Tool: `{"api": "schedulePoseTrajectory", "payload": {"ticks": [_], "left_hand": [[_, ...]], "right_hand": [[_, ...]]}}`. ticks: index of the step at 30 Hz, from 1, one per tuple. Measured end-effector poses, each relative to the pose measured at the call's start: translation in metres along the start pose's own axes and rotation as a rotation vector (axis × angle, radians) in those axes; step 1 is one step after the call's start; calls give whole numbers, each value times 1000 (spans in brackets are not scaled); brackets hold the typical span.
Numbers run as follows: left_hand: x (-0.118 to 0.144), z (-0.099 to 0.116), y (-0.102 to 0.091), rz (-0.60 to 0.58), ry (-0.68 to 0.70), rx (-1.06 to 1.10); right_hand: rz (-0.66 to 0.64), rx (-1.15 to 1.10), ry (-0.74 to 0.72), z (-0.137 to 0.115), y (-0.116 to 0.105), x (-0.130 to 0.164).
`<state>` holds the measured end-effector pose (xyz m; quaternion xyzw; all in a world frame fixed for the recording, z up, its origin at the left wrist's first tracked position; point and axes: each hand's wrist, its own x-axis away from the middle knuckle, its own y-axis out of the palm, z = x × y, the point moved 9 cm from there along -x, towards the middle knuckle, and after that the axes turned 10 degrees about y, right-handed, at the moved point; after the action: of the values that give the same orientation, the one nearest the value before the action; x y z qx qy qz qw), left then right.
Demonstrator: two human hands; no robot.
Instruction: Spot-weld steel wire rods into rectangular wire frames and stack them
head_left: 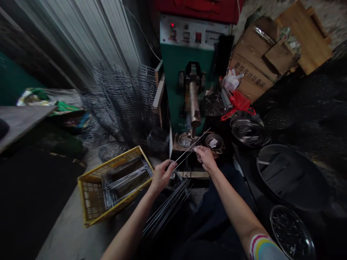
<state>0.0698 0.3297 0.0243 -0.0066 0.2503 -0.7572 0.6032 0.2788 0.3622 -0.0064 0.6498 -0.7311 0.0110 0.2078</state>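
Observation:
My left hand [164, 173] is closed, pinching a thin metal wire piece [202, 135] near its lower end. The wire slants up and right, in front of a green machine [176, 86]. My right hand [204, 157] is closed too, fingertips pinched on the wire piece at a thinner strand below the upper rod. Whether both strands are one bent piece I cannot tell. Just beyond my hands, under the machine's metal arm [193, 101], sit a dish of small shiny metal parts [184, 140] and a dark bowl [217, 138]. Several long metal rods [168, 207] lie below my hands.
A yellow crate [89, 206] with wire pieces stands at the left. Stacked wire coils [121, 97] rise behind it. On the right are a large black basin [292, 177], a tray of small parts [291, 233], a wire bundle [249, 131] and a cardboard box [249, 76].

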Motion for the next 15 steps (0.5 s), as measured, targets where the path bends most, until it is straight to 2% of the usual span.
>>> {"api": "schedulePoseTrajectory", "payload": {"ticks": [9, 15], "left_hand": [[-9, -6, 3, 12, -2, 42], [-16, 1, 2, 22, -6, 50]], "right_hand": [[-18, 0, -28, -10, -3, -13], [-41, -9, -17, -15, -1, -19]]}}
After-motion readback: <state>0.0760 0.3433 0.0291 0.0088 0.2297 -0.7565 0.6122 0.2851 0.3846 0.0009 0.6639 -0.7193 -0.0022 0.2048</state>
